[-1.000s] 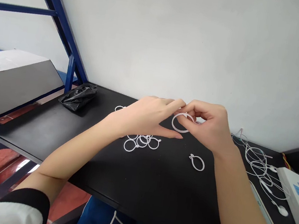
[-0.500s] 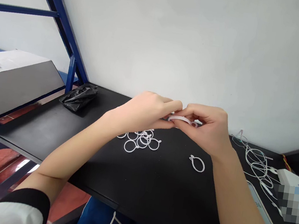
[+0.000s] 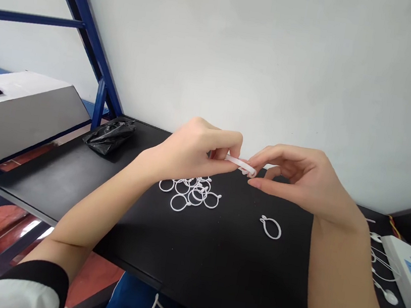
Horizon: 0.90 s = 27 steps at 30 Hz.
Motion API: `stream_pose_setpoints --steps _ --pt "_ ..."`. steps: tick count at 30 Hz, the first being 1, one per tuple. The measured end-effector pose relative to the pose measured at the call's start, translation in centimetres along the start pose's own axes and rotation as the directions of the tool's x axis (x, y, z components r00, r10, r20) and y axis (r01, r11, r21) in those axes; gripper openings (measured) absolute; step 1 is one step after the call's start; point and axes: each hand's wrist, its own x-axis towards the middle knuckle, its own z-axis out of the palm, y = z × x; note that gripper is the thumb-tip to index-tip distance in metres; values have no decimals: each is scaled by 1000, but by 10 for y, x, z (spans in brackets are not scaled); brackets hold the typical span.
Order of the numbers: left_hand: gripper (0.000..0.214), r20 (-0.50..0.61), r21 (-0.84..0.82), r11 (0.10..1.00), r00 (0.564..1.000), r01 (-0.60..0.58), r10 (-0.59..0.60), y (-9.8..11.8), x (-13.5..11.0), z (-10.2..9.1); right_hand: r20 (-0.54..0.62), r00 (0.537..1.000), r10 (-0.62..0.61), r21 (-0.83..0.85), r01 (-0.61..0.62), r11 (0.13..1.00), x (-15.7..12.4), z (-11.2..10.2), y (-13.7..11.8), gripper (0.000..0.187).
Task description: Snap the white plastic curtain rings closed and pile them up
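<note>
My left hand (image 3: 198,153) and my right hand (image 3: 297,179) meet above a black table (image 3: 191,254). Between their fingertips is a thin white plastic ring (image 3: 242,166), seen almost edge-on. The left hand's fingers are curled and pinch one end of it; the right thumb and forefinger pinch the other end. Under the left hand lies a pile of several white rings (image 3: 190,192). A single white ring (image 3: 270,227) lies apart on the table, below the right hand.
A crumpled black plastic bag (image 3: 111,134) sits at the table's back left, by a blue metal frame (image 3: 90,51). White earphone cables (image 3: 380,273) and a white power strip (image 3: 408,277) lie at the right. A grey and white box (image 3: 17,107) stands at the left.
The held ring has turned from face-on to edge-on. My right hand has shifted right and its fingers have loosened. My left hand has lifted, uncovering more of the ring pile.
</note>
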Motion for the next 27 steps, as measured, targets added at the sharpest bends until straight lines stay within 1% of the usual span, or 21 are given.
stream_pose_setpoints --steps 2,5,8,10,12,15,18,21,24,27 --pt "14 25 -42 999 999 33 -32 2 0 0 -46 999 -13 6 13 1000 1 1 2 12" --pt "12 83 -110 990 993 89 -80 4 2 -1 -104 995 4 32 0 999 2 3 5 10" --pt "19 120 -155 979 986 135 -117 4 3 -1 -127 992 6 79 4 997 1 1 6 6" --pt "25 143 -157 973 978 171 -149 2 4 -1 -80 997 -5 98 13 995 -1 -2 5 10" --pt "30 181 -143 966 965 217 -190 -2 4 -1 -8 1000 2 86 -1 996 -3 -6 3 19" --pt "31 268 -85 960 934 268 -237 -6 3 -1 53 997 58 37 -60 997 -4 -9 2 28" --pt "25 343 8 963 904 270 -256 -6 3 -1 56 993 107 32 -109 994 -1 -8 3 32" --pt "23 370 80 960 886 268 -278 -4 3 -2 -12 992 128 -19 -128 992 1 -6 4 26" --pt "23 347 85 965 900 249 -263 -2 3 -3 -79 988 131 -79 -137 987 1 -5 4 24" --pt "23 324 68 971 916 228 -238 -2 3 -3 -89 982 164 -117 -174 978 1 -4 4 28"
